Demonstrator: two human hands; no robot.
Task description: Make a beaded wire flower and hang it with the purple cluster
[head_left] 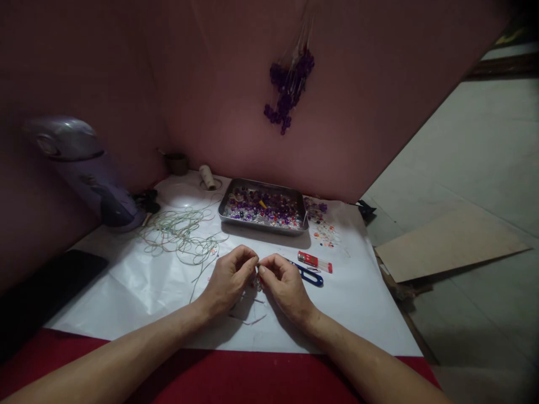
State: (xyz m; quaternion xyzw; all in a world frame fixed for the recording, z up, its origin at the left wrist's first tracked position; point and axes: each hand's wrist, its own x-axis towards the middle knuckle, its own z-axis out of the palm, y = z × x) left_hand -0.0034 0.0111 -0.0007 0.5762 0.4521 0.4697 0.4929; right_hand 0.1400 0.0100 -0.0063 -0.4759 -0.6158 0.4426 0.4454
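Note:
My left hand and my right hand meet over the white sheet, thumbs and forefingers pinched together. Between them hangs a small beaded strand of clear and reddish beads, its upper part hidden by the fingertips. Thin loose thread ends show below it. Close by my right hand lie dark blue thread snips, partly covered by the hand, and a red lighter. Beyond both hands, a metal tray holds many purple, clear and coloured beads.
A tangle of pale green cord spreads at the left. Behind it stand a purple flask, a thread spool and a small brown pot. Loose beads lie right of the tray. Purple beaded strands hang on the pink wall.

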